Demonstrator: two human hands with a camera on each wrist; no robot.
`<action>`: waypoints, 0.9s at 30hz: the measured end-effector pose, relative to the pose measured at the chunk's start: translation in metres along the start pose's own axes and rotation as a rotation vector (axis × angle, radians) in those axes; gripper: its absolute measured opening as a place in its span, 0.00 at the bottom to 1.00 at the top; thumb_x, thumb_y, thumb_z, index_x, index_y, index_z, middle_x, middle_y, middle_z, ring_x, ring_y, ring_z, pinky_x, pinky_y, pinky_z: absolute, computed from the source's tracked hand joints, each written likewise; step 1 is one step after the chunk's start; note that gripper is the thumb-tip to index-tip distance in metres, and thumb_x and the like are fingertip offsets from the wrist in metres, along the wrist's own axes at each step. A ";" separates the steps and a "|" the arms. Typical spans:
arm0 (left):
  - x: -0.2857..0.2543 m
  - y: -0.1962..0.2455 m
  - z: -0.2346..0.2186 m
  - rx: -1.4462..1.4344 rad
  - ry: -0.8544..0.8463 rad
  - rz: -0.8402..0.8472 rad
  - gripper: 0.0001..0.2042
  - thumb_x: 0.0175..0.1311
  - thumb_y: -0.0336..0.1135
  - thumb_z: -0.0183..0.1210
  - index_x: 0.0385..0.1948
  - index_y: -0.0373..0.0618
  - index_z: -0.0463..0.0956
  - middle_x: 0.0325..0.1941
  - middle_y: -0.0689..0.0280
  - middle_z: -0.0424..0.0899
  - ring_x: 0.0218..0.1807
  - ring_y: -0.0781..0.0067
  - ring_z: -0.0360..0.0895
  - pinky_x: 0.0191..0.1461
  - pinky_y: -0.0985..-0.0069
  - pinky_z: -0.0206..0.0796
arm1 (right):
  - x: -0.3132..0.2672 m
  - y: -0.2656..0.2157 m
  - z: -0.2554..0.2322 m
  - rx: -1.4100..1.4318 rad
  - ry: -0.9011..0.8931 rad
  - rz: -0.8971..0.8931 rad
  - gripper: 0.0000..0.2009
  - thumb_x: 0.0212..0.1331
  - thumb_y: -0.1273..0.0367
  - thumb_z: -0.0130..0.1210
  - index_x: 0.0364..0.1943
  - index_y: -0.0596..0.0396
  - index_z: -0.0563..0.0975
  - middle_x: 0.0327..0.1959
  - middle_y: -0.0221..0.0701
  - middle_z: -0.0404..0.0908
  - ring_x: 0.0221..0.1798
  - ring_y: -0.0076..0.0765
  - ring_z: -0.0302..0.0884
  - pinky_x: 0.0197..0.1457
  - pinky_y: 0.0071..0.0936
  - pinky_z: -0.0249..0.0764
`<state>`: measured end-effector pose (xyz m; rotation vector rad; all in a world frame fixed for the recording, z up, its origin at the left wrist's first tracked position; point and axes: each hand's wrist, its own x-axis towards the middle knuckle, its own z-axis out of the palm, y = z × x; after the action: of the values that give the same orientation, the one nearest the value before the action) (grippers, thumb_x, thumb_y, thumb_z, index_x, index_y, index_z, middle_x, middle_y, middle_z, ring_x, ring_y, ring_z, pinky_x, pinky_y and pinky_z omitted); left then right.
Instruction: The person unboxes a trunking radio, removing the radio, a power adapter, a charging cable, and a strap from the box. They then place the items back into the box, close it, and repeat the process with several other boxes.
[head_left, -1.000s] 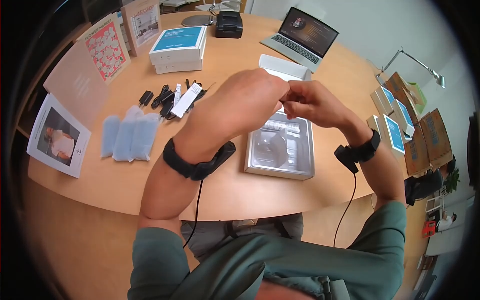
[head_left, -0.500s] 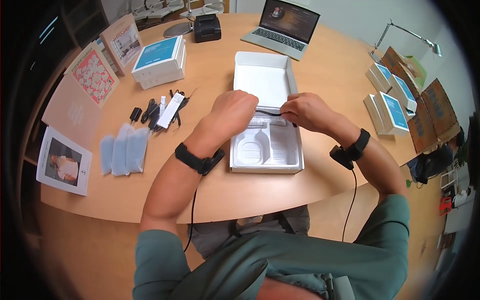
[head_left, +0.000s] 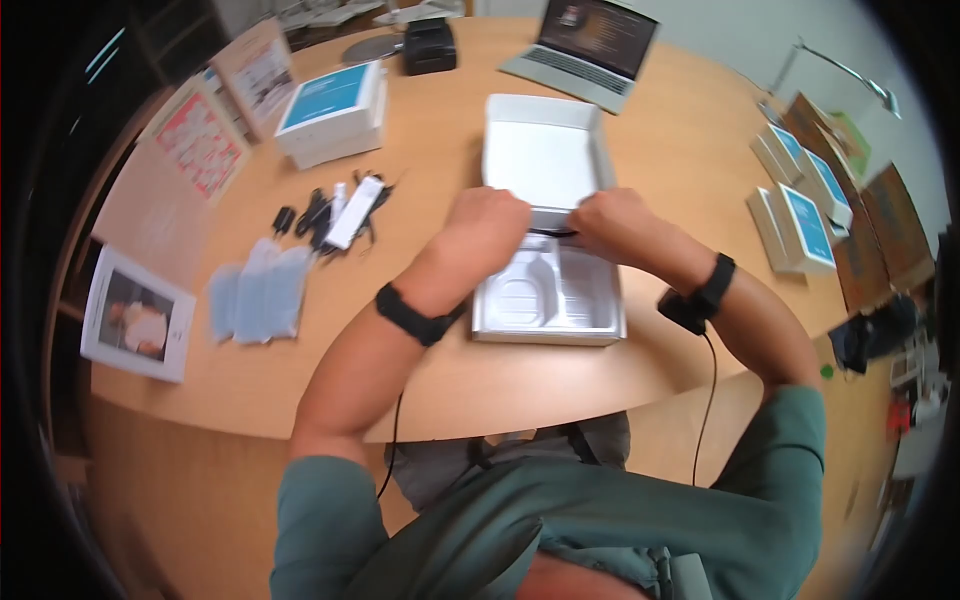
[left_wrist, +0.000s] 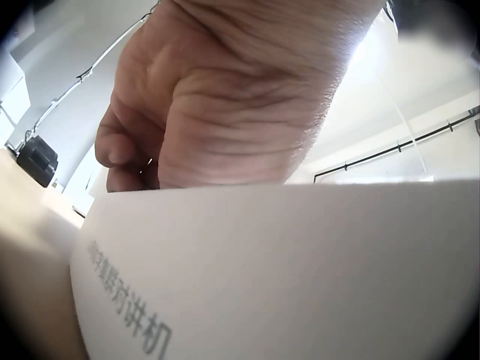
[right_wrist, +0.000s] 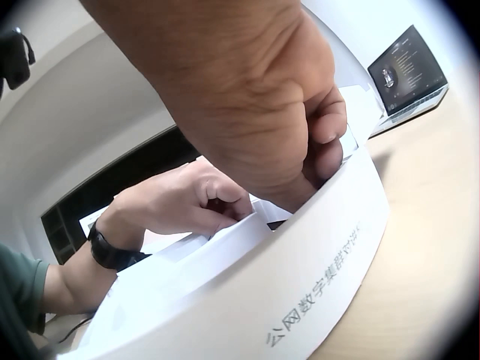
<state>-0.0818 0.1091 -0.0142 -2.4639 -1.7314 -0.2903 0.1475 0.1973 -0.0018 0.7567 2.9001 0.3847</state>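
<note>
An open white box point(head_left: 548, 338) with a moulded tray point(head_left: 525, 290) stands on the table, its lid point(head_left: 543, 160) raised at the back. A dark strap-like strip point(head_left: 553, 232) spans the tray's rear edge between both hands. The left hand point(head_left: 492, 225) grips its left end, fingers curled. At the other end the right hand point(head_left: 610, 222) pinches it. In the left wrist view the left hand point(left_wrist: 225, 97) reaches down behind the box wall point(left_wrist: 285, 262). The right wrist view has the right hand point(right_wrist: 255, 112) with fingertips inside the box, partly hidden by its wall point(right_wrist: 322, 262).
Left of the box lie cables and adapters point(head_left: 318, 215) and frosted pouches point(head_left: 258, 295). White-and-blue boxes point(head_left: 335, 110) stand behind them, and more point(head_left: 805, 232) at the right. A laptop point(head_left: 585, 55) and a black device point(head_left: 428, 47) are at the back; display cards point(head_left: 138, 312) line the left edge.
The hands have moved apart from being together over the box, then lowered to the tray's rear edge with the dark strip between them. The camera view has shifted.
</note>
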 end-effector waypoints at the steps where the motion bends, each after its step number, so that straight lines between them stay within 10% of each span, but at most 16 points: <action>1: -0.002 -0.001 -0.002 -0.023 -0.018 -0.001 0.08 0.64 0.26 0.60 0.32 0.42 0.91 0.37 0.50 0.92 0.45 0.47 0.92 0.48 0.53 0.84 | 0.002 -0.003 -0.004 0.013 -0.020 0.032 0.07 0.62 0.68 0.63 0.33 0.50 0.90 0.32 0.38 0.91 0.37 0.51 0.92 0.40 0.47 0.87; 15: -0.061 0.062 -0.126 -0.407 0.140 0.387 0.07 0.67 0.33 0.66 0.35 0.39 0.81 0.30 0.53 0.86 0.40 0.47 0.89 0.43 0.53 0.81 | 0.095 -0.028 -0.084 0.332 0.270 -0.212 0.08 0.63 0.68 0.62 0.40 0.54 0.89 0.34 0.46 0.90 0.42 0.61 0.88 0.47 0.53 0.83; 23: -0.107 0.061 -0.145 -0.471 0.368 0.447 0.08 0.55 0.25 0.67 0.34 0.38 0.78 0.27 0.55 0.82 0.35 0.49 0.87 0.38 0.56 0.80 | 0.210 -0.104 -0.084 0.099 0.132 -0.388 0.31 0.65 0.70 0.66 0.74 0.44 0.76 0.67 0.37 0.83 0.67 0.52 0.82 0.67 0.47 0.82; 27: -0.120 0.048 -0.149 -0.455 0.415 0.395 0.08 0.56 0.26 0.67 0.34 0.38 0.78 0.28 0.55 0.82 0.35 0.49 0.87 0.38 0.56 0.79 | 0.245 -0.126 -0.072 0.081 0.064 -0.440 0.35 0.64 0.72 0.63 0.78 0.37 0.72 0.68 0.37 0.80 0.70 0.53 0.80 0.69 0.47 0.82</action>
<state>-0.0891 -0.0479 0.1051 -2.6981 -1.0739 -1.1578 -0.1364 0.1964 0.0204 0.1010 3.0390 0.2453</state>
